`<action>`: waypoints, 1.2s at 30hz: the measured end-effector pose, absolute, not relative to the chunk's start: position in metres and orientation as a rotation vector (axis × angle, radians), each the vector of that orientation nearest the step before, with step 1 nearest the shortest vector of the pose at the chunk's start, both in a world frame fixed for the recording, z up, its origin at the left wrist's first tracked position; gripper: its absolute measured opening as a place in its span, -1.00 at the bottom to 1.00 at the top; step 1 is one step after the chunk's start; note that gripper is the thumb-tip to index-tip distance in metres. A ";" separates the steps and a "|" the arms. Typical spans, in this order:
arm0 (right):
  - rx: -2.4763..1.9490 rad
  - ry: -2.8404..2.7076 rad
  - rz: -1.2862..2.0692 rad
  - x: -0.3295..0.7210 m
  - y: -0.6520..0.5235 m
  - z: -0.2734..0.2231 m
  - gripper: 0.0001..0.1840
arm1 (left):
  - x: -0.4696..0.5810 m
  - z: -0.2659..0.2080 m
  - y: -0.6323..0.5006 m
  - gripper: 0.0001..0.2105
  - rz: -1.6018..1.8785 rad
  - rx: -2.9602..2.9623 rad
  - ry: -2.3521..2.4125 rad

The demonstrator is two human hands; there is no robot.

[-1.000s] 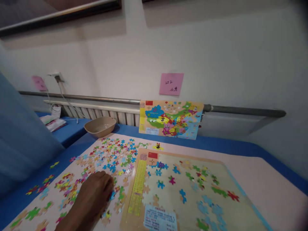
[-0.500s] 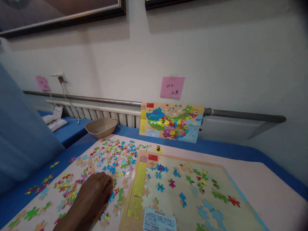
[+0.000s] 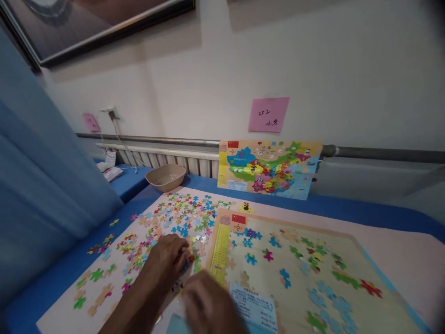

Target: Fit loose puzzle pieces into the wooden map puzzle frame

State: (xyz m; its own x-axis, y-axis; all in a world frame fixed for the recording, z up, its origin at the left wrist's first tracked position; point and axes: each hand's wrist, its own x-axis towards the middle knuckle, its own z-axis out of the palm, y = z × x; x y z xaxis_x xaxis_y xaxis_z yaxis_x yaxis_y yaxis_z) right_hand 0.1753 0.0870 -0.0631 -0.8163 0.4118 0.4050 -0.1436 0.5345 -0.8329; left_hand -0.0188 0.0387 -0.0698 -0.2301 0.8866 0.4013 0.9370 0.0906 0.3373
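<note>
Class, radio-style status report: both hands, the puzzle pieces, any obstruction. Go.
Left hand down on loose puzzle pieces, grip hidden. Right hand blurred at puzzle board near edge, grip unclear. Nothing between hands and board.

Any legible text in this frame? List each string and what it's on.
"252" handwritten on the pink sticky note on the wall; the characters below it are too scrawled to read.
Second pink note by the wall socket: too small to read.
Reference map picture leaning on the radiator: labels too small.
Puzzle board: yellow strip and light blue label carry print, too blurred to read.
</note>
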 end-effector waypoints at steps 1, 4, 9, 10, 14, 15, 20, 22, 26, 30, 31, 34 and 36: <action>-0.527 -2.032 1.337 0.176 0.104 -0.057 -0.61 | -0.015 -0.068 0.038 -0.82 -0.832 -1.918 -2.173; -0.803 -1.913 1.525 0.185 0.147 -0.035 -0.61 | -0.001 -0.062 0.037 -0.86 -0.855 -2.012 -1.957; -0.743 -2.161 1.415 0.201 0.173 -0.023 -0.72 | 0.021 -0.055 0.040 -0.84 -0.793 -2.063 -1.784; -0.742 -2.185 1.397 0.202 0.173 -0.025 -0.73 | 0.023 -0.054 0.041 -0.83 -0.775 -2.063 -1.762; -0.757 -2.237 1.375 0.200 0.170 -0.033 -0.74 | 0.029 -0.054 0.043 -0.80 -0.741 -2.057 -1.698; -0.761 -2.246 1.382 0.200 0.170 -0.035 -0.74 | 0.030 -0.054 0.044 -0.79 -0.732 -2.049 -1.688; -0.798 -2.226 1.513 0.197 0.171 -0.043 -0.81 | 0.034 -0.054 0.044 -0.80 -0.700 -2.050 -1.668; -0.809 -2.212 1.546 0.196 0.171 -0.046 -0.84 | 0.034 -0.055 0.044 -0.80 -0.699 -2.062 -1.669; -0.805 -2.200 1.543 0.195 0.170 -0.050 -0.84 | 0.033 -0.054 0.044 -0.80 -0.732 -2.054 -1.697; -0.801 -2.159 1.574 0.195 0.171 -0.049 -0.84 | 0.032 -0.052 0.043 -0.84 -0.818 -2.062 -1.734; -0.791 -2.147 1.595 0.196 0.171 -0.048 -0.85 | 0.031 -0.052 0.043 -0.83 -0.833 -2.063 -1.743; -0.756 -2.124 1.624 0.196 0.171 -0.048 -0.86 | 0.032 -0.055 0.043 -0.83 -0.870 -2.064 -1.760; -0.753 -2.107 1.650 0.196 0.170 -0.049 -0.88 | 0.033 -0.057 0.044 -0.82 -0.872 -2.068 -1.761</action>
State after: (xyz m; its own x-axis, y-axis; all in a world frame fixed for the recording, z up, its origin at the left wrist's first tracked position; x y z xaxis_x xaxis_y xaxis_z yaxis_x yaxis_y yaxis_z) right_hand 0.1961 0.1701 -0.0494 -0.7934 0.6071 -0.0433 0.1875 0.1760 -0.9664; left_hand 0.0326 0.0438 -0.0571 0.0708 0.7892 0.6101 0.9634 -0.2126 0.1631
